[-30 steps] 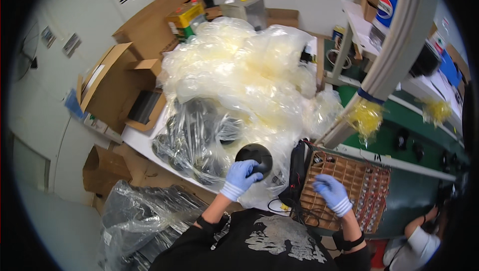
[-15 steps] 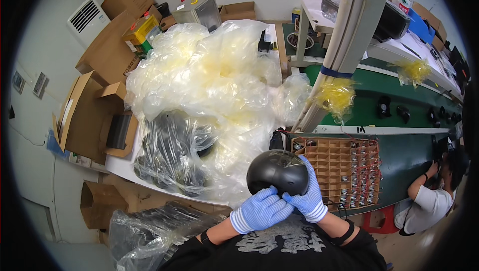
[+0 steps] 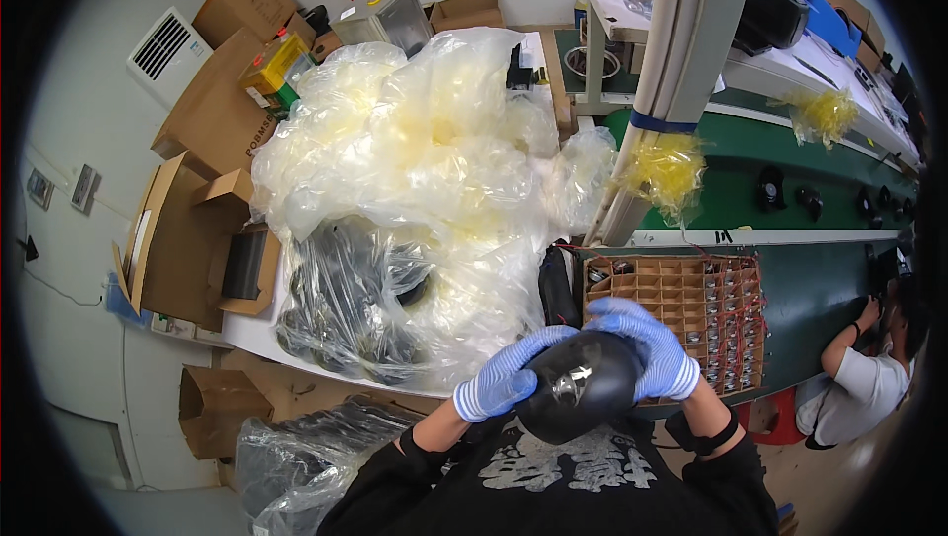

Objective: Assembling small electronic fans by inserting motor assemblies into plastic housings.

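Close to my chest is a glossy black round shell (image 3: 581, 400), with a bright reflective patch on the side that faces up. My left hand (image 3: 509, 376), in a blue-and-white striped glove, grips its left side, fingers along the far edge. On the opposite side my right hand (image 3: 654, 346), gloved alike, wraps the shell with its fingers reaching over the far top. The fingertips behind the shell are partly hidden. Beyond the hands stands a cardboard grid tray (image 3: 647, 304) with small metal parts and red wires in several cells.
Cloudy plastic bags (image 3: 425, 161) cover the table to the left, with dark rounded items (image 3: 355, 309) under clear film. A grey post (image 3: 664, 92) rises ahead. Along the right runs a green conveyor (image 3: 736, 181) with black parts. A co-worker (image 3: 854, 388) sits at the far right.
The black shell has come nearer to my chest and turned, so a different side faces up. Both hands have shifted from its near edge to its left and right sides.
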### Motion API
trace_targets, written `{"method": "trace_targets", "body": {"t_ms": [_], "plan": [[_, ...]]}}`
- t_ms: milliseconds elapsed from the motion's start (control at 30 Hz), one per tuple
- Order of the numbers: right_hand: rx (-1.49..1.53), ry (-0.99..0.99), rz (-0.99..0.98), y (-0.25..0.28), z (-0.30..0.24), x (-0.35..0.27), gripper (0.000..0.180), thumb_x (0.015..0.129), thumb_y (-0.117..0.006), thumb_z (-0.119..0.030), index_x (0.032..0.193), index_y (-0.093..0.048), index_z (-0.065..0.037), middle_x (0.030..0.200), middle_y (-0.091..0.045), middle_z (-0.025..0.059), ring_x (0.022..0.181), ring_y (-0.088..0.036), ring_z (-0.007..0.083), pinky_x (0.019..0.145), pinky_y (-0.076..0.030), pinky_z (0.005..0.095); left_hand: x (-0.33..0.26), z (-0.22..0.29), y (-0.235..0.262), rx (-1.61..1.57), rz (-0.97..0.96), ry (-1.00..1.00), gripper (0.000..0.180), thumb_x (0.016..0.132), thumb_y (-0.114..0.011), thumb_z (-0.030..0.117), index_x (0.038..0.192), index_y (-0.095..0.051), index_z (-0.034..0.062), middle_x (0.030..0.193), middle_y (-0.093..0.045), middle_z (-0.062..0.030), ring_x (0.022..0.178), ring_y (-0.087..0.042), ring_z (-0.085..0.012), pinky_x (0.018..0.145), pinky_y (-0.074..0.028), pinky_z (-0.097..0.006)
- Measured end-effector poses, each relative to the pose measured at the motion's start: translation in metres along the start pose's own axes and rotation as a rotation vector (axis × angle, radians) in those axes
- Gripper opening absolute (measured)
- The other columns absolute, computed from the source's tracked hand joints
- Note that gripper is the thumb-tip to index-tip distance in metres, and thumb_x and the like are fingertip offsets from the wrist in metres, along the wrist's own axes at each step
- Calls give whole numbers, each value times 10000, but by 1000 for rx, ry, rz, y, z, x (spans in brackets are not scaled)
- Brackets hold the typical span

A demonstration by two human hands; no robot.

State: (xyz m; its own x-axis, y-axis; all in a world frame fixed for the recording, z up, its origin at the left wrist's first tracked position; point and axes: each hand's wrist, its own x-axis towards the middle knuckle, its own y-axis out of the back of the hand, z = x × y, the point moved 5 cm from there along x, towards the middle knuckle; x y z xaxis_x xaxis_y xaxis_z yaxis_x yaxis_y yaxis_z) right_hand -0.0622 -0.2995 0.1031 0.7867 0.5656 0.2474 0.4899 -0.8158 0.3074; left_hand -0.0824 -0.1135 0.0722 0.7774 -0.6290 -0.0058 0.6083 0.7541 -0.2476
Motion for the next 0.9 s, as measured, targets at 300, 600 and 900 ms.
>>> {"method": "trace_targets", "body": {"t_ms": [300,600,900], "plan": [[-133,-110,262,3,11,-20,298,773,-635,-70,1067,-614,-29,1073,-611,118,1001,-593,253,885,-472,330,5,-39,20,-229,386,51,510,917,-519,385,1216,-456,-24,1160,-531,-106,1070,-491,-160,940,-382,-283],[-399,-373,304,-7,-11,-1,335,782,-671,-277,1001,-609,-30,825,-607,121,724,-615,245,660,-500,312,3,-14,9,397,628,-149,525,758,-739,252,1130,-488,-20,824,-544,-57,701,-509,-95,695,-458,-232],[-475,265,103,-51,-37,2,41,766,-589,-99,804,-572,-97,705,-532,72,627,-549,262,559,-460,359,20,-18,20,-142,699,-94,433,764,-726,91,1112,-483,7,753,-538,23,654,-487,-46,636,-440,-182]]}}
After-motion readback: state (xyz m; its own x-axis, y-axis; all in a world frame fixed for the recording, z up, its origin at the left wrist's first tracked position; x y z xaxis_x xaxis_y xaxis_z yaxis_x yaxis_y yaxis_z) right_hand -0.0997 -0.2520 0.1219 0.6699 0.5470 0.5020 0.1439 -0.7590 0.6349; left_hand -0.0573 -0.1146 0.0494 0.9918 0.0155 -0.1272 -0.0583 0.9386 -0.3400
